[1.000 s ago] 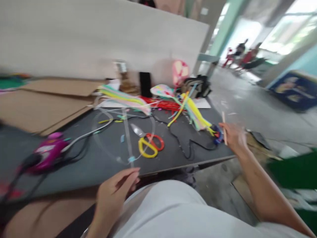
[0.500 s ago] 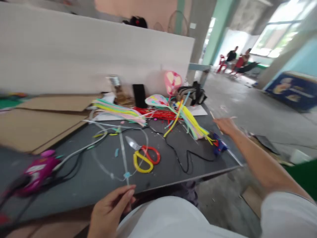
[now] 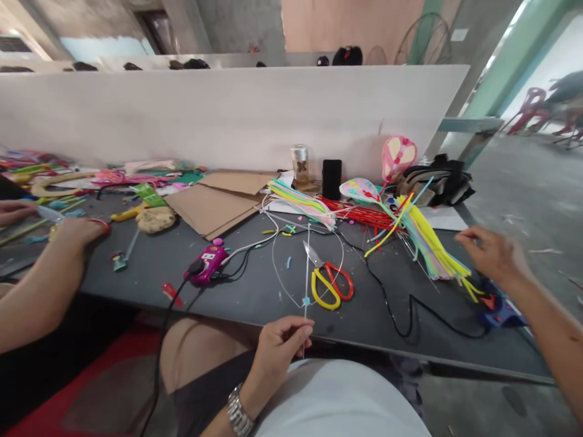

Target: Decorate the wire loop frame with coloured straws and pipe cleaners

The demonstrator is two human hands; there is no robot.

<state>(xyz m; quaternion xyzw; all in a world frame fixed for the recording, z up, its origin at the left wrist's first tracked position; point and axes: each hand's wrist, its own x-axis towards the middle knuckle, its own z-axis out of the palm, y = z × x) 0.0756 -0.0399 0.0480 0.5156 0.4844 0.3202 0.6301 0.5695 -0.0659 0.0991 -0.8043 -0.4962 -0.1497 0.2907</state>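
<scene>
My left hand [image 3: 285, 340], with a metal watch on its wrist, is closed in a pinch on the stem of a thin heart-shaped wire frame [image 3: 274, 267]. A small blue piece [image 3: 306, 301] sits where the stem meets the loop. Scissors [image 3: 331, 282] with one yellow and one red handle lie beside the stem, partly within the loop's outline. My right hand [image 3: 492, 252] is at the table's right side with curled fingers; anything in them is hidden. Just below it lies a blue glue gun [image 3: 501, 312], near a bundle of yellow and pastel pipe cleaners [image 3: 435, 246].
A magenta power socket [image 3: 207, 265] with cables sits left of centre. Cardboard sheets [image 3: 218, 209], red pipe cleaners [image 3: 368, 215], a jar [image 3: 299, 165], a black phone [image 3: 332, 177] and a bag [image 3: 437, 182] stand behind. A co-worker's arm [image 3: 50, 279] reaches in from the left.
The view has swung left, bringing the co-worker's arms into sight. A thin stick-like thing seen at my right hand no longer shows. My left hand keeps its pinch on the stem.
</scene>
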